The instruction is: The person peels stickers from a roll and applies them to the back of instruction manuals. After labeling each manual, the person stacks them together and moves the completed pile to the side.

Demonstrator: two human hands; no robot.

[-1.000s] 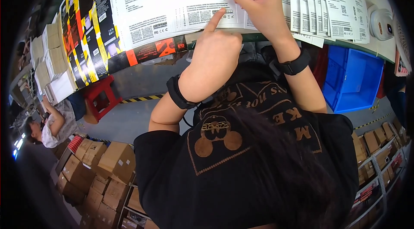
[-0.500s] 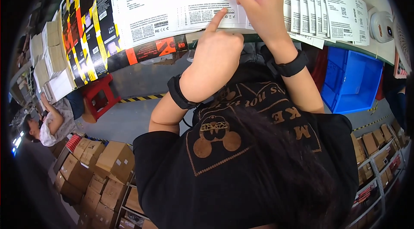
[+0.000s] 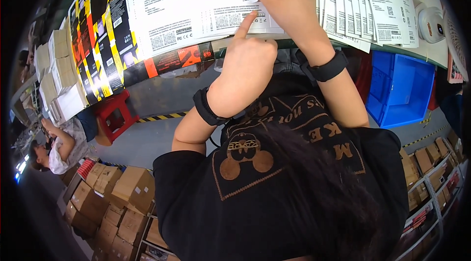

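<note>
Printed white sheets (image 3: 169, 8) lie overlapping along the table in front of me. My left hand (image 3: 245, 72) has its index finger stretched out, its tip on a printed sheet (image 3: 228, 15), while the other fingers curl under. Just to the right, my right hand (image 3: 289, 5) reaches over the same sheet. Its thumb extends left onto the paper beside a square printed code, and its index finger points away from me. The remaining right fingers are bent, and nothing shows between thumb and index finger. Both wrists wear black bands.
More sheets fan out (image 3: 387, 10) at the right, beside a round white device (image 3: 431, 23). Glossy black, yellow and red printed material (image 3: 105, 40) covers the table's left, near paper stacks (image 3: 61, 74). Below are a blue bin (image 3: 402, 89), a red stool (image 3: 115, 116) and cardboard boxes (image 3: 132, 187). Another person (image 3: 64, 148) is at left.
My right hand has moved left, its thumb sliding farther over the sheet toward the printed code. My left hand stays in nearly the same place with its index finger on the paper.
</note>
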